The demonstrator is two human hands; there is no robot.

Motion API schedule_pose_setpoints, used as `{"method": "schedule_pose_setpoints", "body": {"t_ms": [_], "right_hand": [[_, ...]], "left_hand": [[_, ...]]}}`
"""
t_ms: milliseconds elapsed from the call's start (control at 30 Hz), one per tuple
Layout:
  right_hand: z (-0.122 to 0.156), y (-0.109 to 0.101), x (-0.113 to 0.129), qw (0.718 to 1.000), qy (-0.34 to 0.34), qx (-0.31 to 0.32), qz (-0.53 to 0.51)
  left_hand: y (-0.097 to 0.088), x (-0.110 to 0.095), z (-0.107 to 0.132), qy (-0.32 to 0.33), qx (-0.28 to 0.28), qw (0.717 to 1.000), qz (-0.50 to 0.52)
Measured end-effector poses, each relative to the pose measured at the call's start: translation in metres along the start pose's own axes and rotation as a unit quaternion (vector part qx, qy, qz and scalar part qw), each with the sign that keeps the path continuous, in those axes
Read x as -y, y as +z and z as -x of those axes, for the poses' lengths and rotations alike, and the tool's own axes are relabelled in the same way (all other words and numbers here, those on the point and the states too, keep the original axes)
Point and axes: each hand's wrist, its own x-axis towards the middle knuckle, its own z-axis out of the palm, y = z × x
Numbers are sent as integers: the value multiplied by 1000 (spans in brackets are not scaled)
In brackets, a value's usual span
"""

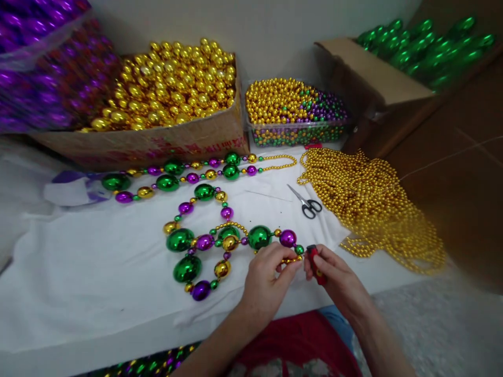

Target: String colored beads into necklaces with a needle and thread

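Observation:
My left hand (267,275) pinches the end of a bead strand (220,241) made of large green, purple and gold balls, which loops over the white cloth (98,272). My right hand (338,280) is closed round a small red lighter (314,262), held right beside the strand end. A second finished strand (176,175) lies stretched out farther back.
Scissors (308,204) lie behind my hands. A heap of small gold bead strings (377,204) spreads at the right. Behind stand a cardboard box of gold balls (168,89), a clear tub of mixed small beads (294,112), purple balls (43,68) and a box of green balls (424,47).

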Motion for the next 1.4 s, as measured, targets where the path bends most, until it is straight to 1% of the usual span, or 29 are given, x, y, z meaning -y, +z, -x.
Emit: {"method": "schedule_pose_setpoints", "body": {"t_ms": [100,200,333,433,533,700,833,967,1067,1133,1267,1400], "right_hand": [[10,-15,-3,999,6,7,-40],[14,-22,-6,999,16,14,-48],[16,-21,-9,999,23,13,-44],[18,-19,-12,997,35,5,-62],[21,-18,-15,997,47,16,-65],[22,-20,-21,999,12,36,0],[18,-15,-23,998,-7,1,63],[14,-10,-24,996,-23,-13,91],[14,-7,-23,997,-5,-31,68],[14,-6,-23,999,-1,-35,37],[14,-5,-21,999,-11,-52,0],[12,-5,-20,999,-26,-47,11]], "left_hand": [[4,-4,-6,3,32,999,12],[6,-7,-8,-11,52,997,48],[7,-5,-6,-40,55,993,96],[7,-2,-5,-56,53,990,120],[7,1,-4,-60,47,987,142],[4,4,-3,-58,39,987,147],[1,9,-1,-53,30,987,149],[1,12,3,-40,29,987,154],[4,14,4,-19,25,990,140],[7,14,4,5,20,993,120],[9,15,7,66,20,996,60],[7,14,11,103,57,992,-34]]}}
